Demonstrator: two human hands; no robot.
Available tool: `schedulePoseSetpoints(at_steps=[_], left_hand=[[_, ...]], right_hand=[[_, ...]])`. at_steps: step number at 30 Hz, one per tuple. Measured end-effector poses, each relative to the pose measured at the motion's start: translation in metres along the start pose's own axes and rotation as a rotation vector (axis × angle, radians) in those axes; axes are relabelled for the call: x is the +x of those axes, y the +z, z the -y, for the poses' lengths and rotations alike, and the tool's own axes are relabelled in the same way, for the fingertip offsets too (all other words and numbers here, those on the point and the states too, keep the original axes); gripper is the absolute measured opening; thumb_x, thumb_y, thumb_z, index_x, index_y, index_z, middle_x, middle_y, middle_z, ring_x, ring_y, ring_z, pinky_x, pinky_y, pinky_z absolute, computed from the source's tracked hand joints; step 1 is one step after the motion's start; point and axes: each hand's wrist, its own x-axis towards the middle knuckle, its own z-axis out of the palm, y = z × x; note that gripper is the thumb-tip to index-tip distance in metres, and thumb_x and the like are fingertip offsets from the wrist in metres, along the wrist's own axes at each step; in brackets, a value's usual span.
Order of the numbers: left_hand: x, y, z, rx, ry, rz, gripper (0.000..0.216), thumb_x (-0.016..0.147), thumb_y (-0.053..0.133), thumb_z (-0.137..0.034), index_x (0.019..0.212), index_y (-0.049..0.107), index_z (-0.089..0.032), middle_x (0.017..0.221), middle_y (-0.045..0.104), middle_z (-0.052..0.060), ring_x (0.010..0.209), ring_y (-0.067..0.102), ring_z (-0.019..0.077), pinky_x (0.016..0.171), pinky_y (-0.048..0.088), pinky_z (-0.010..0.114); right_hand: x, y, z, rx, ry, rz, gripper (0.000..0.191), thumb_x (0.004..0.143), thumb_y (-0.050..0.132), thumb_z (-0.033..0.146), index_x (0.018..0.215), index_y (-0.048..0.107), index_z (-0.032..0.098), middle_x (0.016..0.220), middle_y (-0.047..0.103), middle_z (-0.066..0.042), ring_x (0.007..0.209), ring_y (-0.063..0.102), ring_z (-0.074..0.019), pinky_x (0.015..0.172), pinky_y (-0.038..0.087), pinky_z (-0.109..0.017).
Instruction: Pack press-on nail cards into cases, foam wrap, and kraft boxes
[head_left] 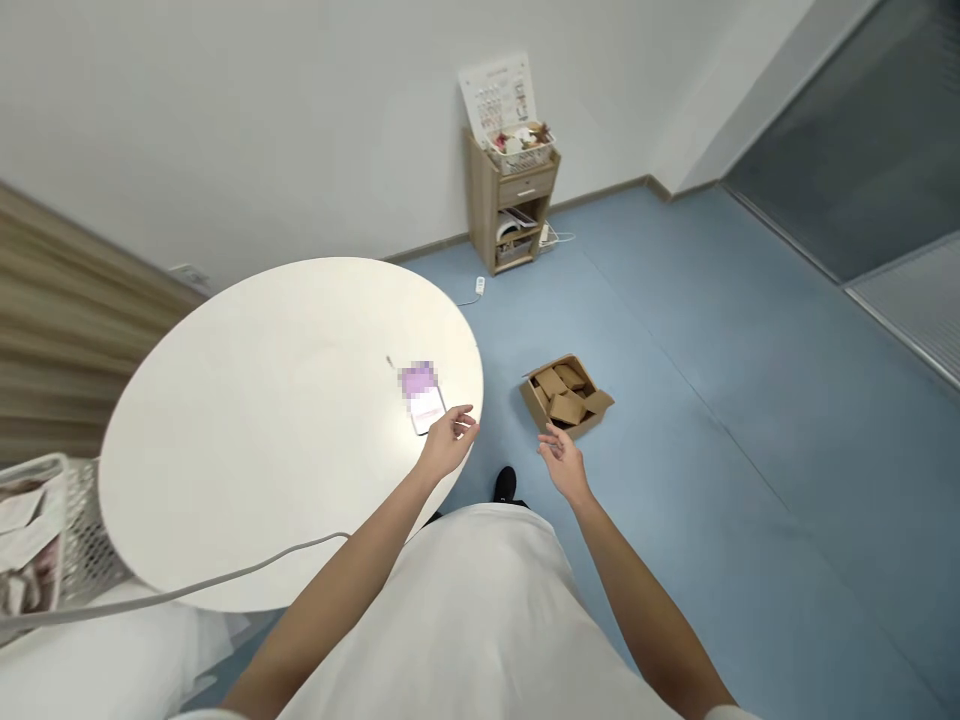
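Observation:
My left hand (450,440) hovers at the right edge of a round white table (262,420), fingers loosely curled and holding nothing, just beside a small white and purple phone-like object (422,396) lying flat on the tabletop. My right hand (562,462) is held out over the blue floor with its fingers apart and empty. It is nearest to an open cardboard box (568,394) on the floor, filled with several brown cardboard pieces. A black shoe tip (506,483) shows between my arms.
A small wooden cabinet (512,205) with a basket of items and a calendar on top stands against the far wall. A white power strip (480,286) lies on the floor. A wire basket (45,540) and a grey cable (225,578) sit at the left.

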Motion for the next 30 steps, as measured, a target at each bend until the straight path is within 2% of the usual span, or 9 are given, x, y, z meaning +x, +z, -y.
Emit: schedulePoseSetpoints(at_steps=[4,9,15,18,22,30], left_hand=[[-0.053,-0.054,0.038,-0.057,-0.017,-0.169,0.04,0.076,0.053,-0.04,0.111,0.054,-0.02,0.091,0.062,0.005,0.072,0.058,0.0131,0.069,0.048,0.029],[-0.121,-0.109,0.093,-0.14,-0.108,-0.375,0.039,0.074,0.054,-0.039,0.108,0.055,-0.019,0.089,0.062,0.004,0.068,0.058,0.0123,0.067,0.047,0.028],[-0.194,-0.167,0.137,-0.211,-0.277,-0.595,0.04,0.073,0.054,-0.038,0.108,0.055,-0.019,0.094,0.062,0.005,0.073,0.059,0.0133,0.07,0.047,0.028],[-0.221,-0.183,0.152,-0.25,-0.343,-0.697,0.042,0.073,0.054,-0.039,0.11,0.054,-0.018,0.096,0.061,0.006,0.075,0.06,0.0139,0.071,0.046,0.029],[-0.243,-0.193,0.164,-0.304,-0.408,-0.845,0.042,0.073,0.054,-0.039,0.109,0.054,-0.017,0.096,0.061,0.007,0.074,0.06,0.0144,0.07,0.046,0.029],[-0.283,-0.214,0.171,-0.322,-0.526,-1.095,0.049,0.072,0.055,-0.042,0.115,0.051,-0.018,0.097,0.061,0.007,0.076,0.06,0.0152,0.069,0.047,0.028]], right_hand=[[-0.016,0.054,0.021,0.001,-0.064,0.108,0.046,0.072,0.054,0.039,0.113,0.05,0.018,0.098,0.064,-0.01,0.074,0.062,-0.0168,0.075,0.05,-0.038],[-0.052,0.129,0.045,-0.009,-0.138,0.284,0.04,0.073,0.056,0.041,0.105,0.053,0.018,0.093,0.063,-0.009,0.075,0.062,-0.0176,0.075,0.051,-0.038],[-0.094,0.223,0.072,-0.112,-0.158,0.673,0.041,0.073,0.057,0.042,0.105,0.053,0.018,0.092,0.062,-0.008,0.077,0.061,-0.0173,0.078,0.049,-0.038],[-0.111,0.262,0.087,-0.213,-0.15,0.859,0.044,0.072,0.057,0.041,0.11,0.05,0.019,0.094,0.061,-0.006,0.074,0.061,-0.0157,0.075,0.049,-0.036],[-0.122,0.307,0.105,-0.345,-0.174,1.06,0.043,0.072,0.057,0.038,0.111,0.051,0.023,0.097,0.061,-0.005,0.074,0.06,-0.0153,0.069,0.048,-0.034],[-0.13,0.388,0.131,-0.354,-0.268,1.267,0.043,0.073,0.053,0.036,0.115,0.048,0.024,0.101,0.06,-0.005,0.073,0.059,-0.0139,0.066,0.047,-0.031]])
